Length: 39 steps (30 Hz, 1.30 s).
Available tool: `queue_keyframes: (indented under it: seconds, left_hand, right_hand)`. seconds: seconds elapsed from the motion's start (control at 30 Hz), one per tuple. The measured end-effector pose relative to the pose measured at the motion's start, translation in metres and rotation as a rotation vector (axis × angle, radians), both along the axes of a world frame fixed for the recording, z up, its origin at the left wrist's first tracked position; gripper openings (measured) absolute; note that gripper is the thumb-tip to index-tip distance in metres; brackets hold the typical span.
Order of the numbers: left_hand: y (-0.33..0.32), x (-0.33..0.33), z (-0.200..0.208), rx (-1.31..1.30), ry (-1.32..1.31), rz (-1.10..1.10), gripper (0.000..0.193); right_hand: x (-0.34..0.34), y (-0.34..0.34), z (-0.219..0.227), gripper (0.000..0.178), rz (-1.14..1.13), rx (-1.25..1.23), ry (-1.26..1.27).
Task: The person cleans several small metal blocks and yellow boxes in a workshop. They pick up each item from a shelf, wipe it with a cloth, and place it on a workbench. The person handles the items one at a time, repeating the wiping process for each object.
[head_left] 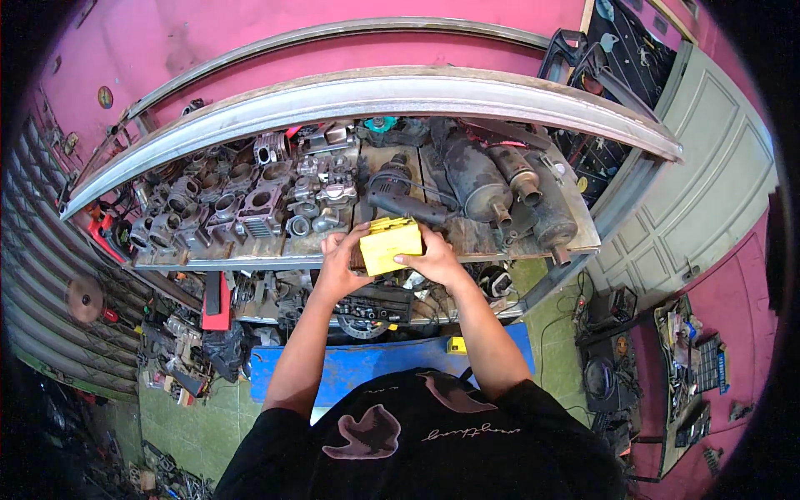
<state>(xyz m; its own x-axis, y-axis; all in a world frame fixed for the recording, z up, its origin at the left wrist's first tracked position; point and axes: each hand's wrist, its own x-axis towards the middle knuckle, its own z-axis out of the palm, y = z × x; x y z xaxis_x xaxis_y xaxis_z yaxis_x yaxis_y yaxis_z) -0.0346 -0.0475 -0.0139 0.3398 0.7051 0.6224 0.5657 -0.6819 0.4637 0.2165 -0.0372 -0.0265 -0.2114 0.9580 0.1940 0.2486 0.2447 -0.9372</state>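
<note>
Both hands hold a yellow box-shaped object (390, 249) in front of the shelf's near edge. Dark marks and ridges show along its top, but its exact kind is not clear. My left hand (340, 271) grips its left side, fingers curled at the upper corner. On the other side, my right hand (435, 262) is closed round it with the thumb across the near face. Just beyond lies a dark power drill (407, 198) with its cord, on the wooden shelf (467, 237).
Several engine cylinders (262, 200) crowd the shelf's left half. Exhaust mufflers (477, 179) fill its right end. A metal beam (375, 87) crosses above. Below are a socket tray (375, 310) and a blue bench (333, 367) bearing a small yellow object (456, 345).
</note>
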Motion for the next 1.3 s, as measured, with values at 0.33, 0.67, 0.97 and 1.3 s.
queue_keyframes:
  seconds: [0.33, 0.67, 0.97, 1.3]
  left_hand:
    - [-0.015, 0.043, 0.010, 0.177, 0.151, 0.337, 0.099]
    - [0.009, 0.034, 0.010, 0.054, 0.009, 0.262, 0.095]
    - [0.008, 0.028, 0.010, 0.018, 0.033, 0.176, 0.099]
    - [0.017, 0.026, 0.006, 0.001, 0.034, 0.188, 0.096]
  right_hand:
    - [-0.063, -0.040, 0.041, 0.088, -0.831, 0.347, -0.460]
    - [0.005, -0.037, 0.020, 0.036, -0.834, 0.457, -0.605]
    - [0.017, -0.024, -0.029, 0.021, -0.745, 0.448, -0.783]
    - [-0.036, -0.045, 0.043, 0.020, -0.854, 0.732, -0.349]
